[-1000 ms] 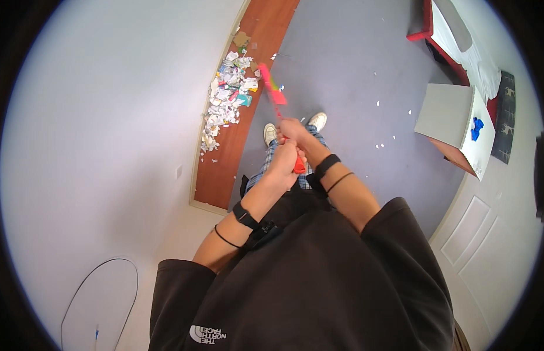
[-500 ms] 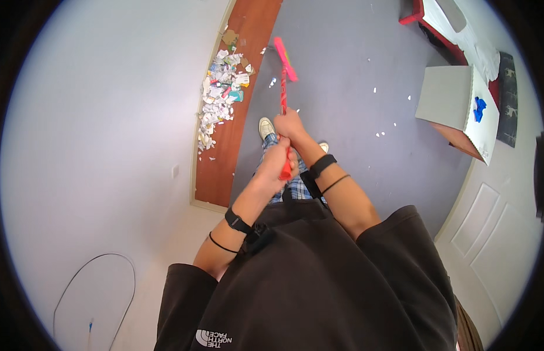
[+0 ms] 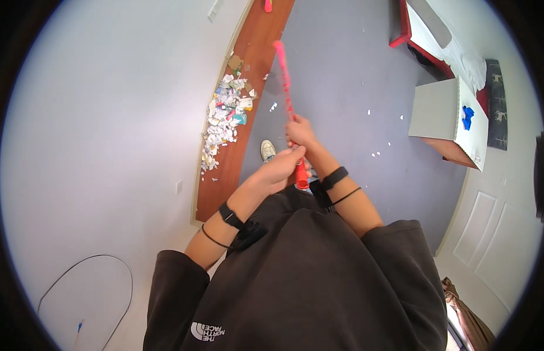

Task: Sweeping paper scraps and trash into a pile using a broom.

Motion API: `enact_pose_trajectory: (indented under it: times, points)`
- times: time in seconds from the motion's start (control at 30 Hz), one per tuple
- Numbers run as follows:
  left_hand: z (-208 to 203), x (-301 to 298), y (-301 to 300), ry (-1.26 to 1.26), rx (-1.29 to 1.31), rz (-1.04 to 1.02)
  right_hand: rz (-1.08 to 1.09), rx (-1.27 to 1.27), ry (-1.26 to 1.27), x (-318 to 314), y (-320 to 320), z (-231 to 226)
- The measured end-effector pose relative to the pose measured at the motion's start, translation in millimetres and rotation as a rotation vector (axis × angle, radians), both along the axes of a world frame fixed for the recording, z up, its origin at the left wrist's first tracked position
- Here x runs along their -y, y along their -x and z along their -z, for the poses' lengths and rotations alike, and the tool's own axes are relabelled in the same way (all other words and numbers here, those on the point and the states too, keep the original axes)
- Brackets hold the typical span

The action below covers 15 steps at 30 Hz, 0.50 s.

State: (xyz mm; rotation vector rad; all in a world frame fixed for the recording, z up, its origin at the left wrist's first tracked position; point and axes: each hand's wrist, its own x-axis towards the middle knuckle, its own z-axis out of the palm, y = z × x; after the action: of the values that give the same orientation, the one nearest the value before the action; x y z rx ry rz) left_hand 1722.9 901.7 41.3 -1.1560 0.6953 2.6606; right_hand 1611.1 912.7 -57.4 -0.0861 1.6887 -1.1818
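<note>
A long red broom handle [image 3: 301, 174] runs through both of my hands, which are closed around it one above the other. My left hand [image 3: 282, 166] grips it near its lower, near end, which sticks out below the fingers. Farther up the handle, my right hand [image 3: 300, 131] is wrapped round it. Away from me the handle leads to a narrow pink broom head [image 3: 283, 65], blurred and seen nearly edge-on over the grey floor. I cannot tell whether the head touches the floor.
Paper scraps and litter [image 3: 226, 111] lie heaped on a brown strip [image 3: 216, 196] of floor along the left wall. White bits [image 3: 375, 154] dot the grey floor. At right stands a white box [image 3: 437, 108] with a blue item [image 3: 467, 117] on it. A pink object [image 3: 268, 6] shows at the top.
My hands and the broom's near end have shifted slightly right. The broom head looks narrower and blurred. The litter heap sits lower in view, and the pink object at the top has come into sight.
</note>
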Motion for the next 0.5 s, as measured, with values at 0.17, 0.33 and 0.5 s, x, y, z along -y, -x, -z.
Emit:
enact_pose_trajectory:
  times: [0.17, 0.33, 0.5]
  points:
    - [16, -21, 26, 0.061, -0.086, 0.254, 0.208, -0.012, -0.030, -40, 32, -11]
    - [3, -31, 60, 0.146, -0.124, 0.571, 0.397, -0.012, -0.042, -87, 64, -19]
    - [8, -47, 89, 0.132, -0.249, 0.745, 0.588, 0.022, -0.066, -126, 83, -31]
